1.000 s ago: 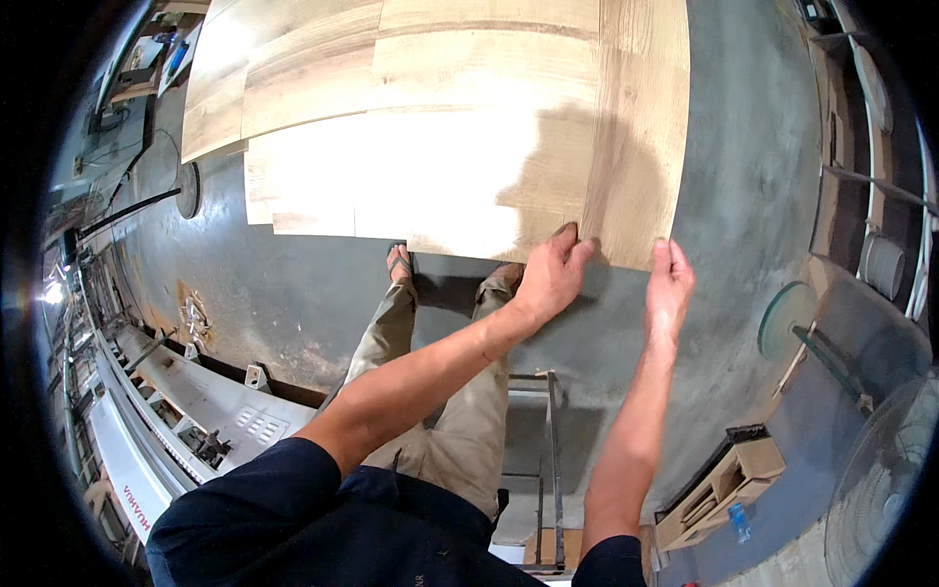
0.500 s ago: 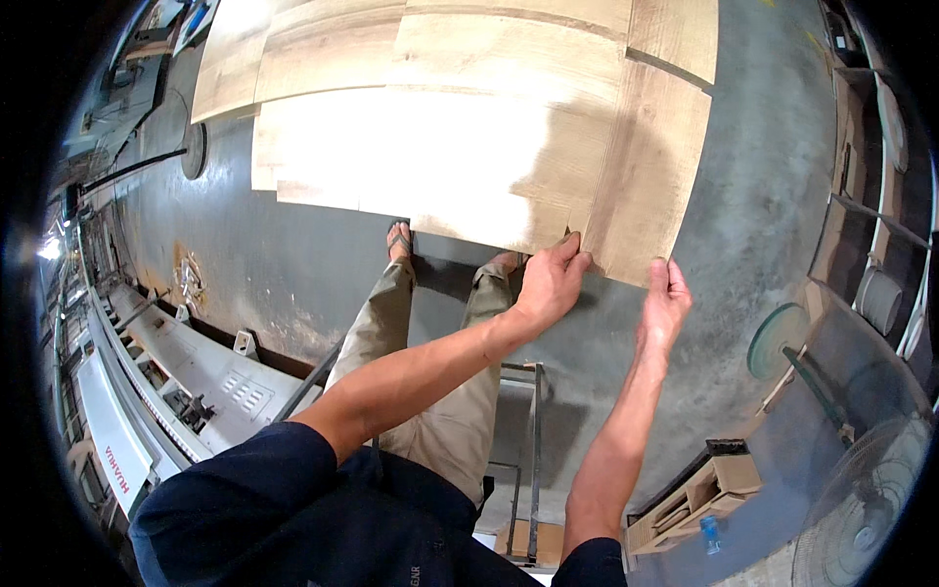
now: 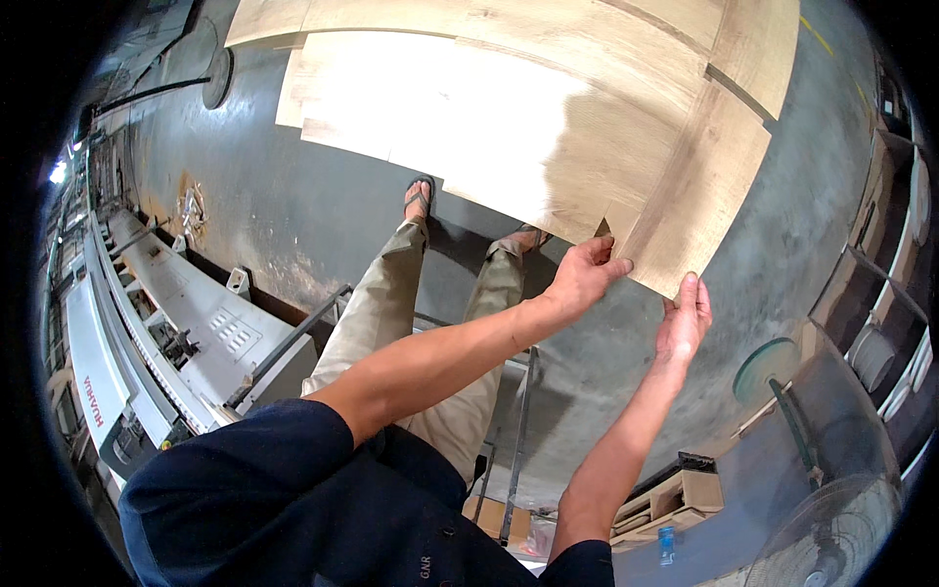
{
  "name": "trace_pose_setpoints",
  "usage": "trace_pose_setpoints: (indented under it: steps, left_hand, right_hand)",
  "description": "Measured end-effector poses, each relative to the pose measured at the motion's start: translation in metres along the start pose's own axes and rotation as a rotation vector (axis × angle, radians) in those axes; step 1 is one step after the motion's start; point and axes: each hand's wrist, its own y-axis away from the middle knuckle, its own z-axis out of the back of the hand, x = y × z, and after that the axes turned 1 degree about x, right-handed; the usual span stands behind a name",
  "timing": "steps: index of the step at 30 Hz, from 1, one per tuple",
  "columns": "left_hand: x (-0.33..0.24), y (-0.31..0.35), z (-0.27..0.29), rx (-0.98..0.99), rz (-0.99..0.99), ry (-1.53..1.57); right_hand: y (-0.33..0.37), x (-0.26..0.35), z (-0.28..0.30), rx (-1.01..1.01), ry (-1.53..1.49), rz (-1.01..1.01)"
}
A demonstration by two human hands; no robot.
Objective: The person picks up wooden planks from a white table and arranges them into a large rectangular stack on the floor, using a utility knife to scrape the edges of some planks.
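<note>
A large pale veneer sheet [image 3: 509,127] lies spread over the grey floor ahead of me, overlapped by a narrower brown veneer strip [image 3: 699,210] along its right side. My left hand [image 3: 585,276] pinches the near edge where the strip meets the sheet. My right hand [image 3: 685,321] is stretched flat with fingers apart, its fingertips touching the strip's near corner. My legs and sandalled feet [image 3: 421,196] stand just before the sheet's near edge.
A long grey and white machine [image 3: 147,333] runs along the left. A metal frame [image 3: 518,430] is below my arms. A wooden pallet with a blue bottle [image 3: 667,543], a fan [image 3: 841,538], a green disc [image 3: 768,367] and shelves [image 3: 895,293] are at the right.
Both hands have moved right and slightly toward me with the strip's edge. The sheets now sit turned, their near right corner swung down toward my right hand.
</note>
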Motion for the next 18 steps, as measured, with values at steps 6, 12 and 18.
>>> trace_pose_setpoints:
  steps: [6,12,18]
  left_hand:
    - [0.002,0.001,0.003,0.033,0.037,0.032]
    - [0.005,0.001,0.002,-0.015,0.016,-0.003]
    - [-0.006,-0.002,0.003,0.011,-0.076,-0.245]
  right_hand:
    - [-0.007,-0.004,0.011,0.109,-0.058,0.027]
    - [-0.006,-0.007,0.012,0.117,-0.071,0.024]
    - [-0.003,-0.006,0.009,0.065,-0.031,0.026]
